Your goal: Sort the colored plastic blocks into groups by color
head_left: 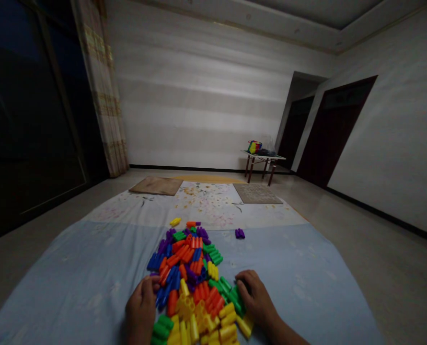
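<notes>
A heap of plastic tube-shaped building blocks lies on the bed in front of me, in orange (186, 253), blue (170, 287), green (213, 254), purple (191, 274) and yellow (186, 305). At the heap's left edge is my left hand (141, 306), fingers loosely bent, their tips beside blue and purple blocks. Across from it, my right hand (255, 296) curves against the green blocks on the right edge, thumb apart from the fingers. Neither hand visibly holds a block, though the palms are hidden. Near my left wrist sits a green block (162, 328).
Beyond the heap lie a yellow block (175, 222) and a purple block (239, 233). A light blue and floral sheet (295, 268) covers the bed. Two mats, one brown (155, 185) and one woven (258, 193), rest at its far end. A small table (263, 155) holds bags by the wall.
</notes>
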